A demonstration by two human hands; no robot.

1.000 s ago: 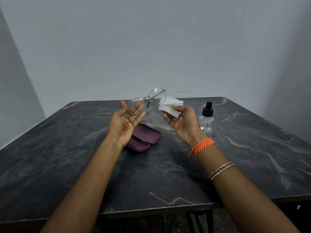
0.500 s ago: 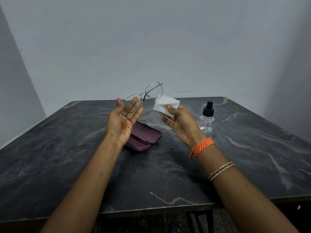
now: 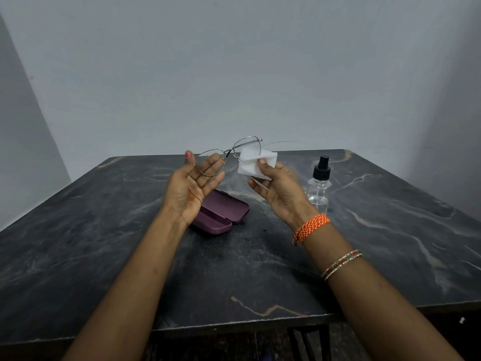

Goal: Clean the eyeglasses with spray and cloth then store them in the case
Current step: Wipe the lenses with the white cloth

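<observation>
**Wiping a lens above the dark marble bench**

The dark grey marble-patterned bench (image 3: pixel 104 256), glossy with pale and rust-coloured veins, carries two things near its middle toward the far edge. The matte plum-coloured hard eyeglass case (image 3: pixel 221 213), oblong with rounded ends, lies shut on the slab, partly hidden behind the left wrist. Toward the bench's right edge from it stands a small clear plastic spray bottle (image 3: pixel 319 188) with a black pump top, upright.

The left hand (image 3: pixel 191 187) is raised palm-up, its fingers (image 3: pixel 212 169) nearly straight, supporting one lens of the thin silver wire-framed eyeglasses (image 3: pixel 229 155), which are held in the air above the far half of the bench. The right hand (image 3: pixel 279 190) pinches a soft white folded cloth (image 3: pixel 253 165) between thumb and fingers against the other lens. An orange braided wristband (image 3: pixel 311 227) and slim beaded bangles (image 3: pixel 342 264) circle the right forearm.

Compared with half a second ago, the glasses sit slightly lower and the cloth has slid further up over the lens.
</observation>
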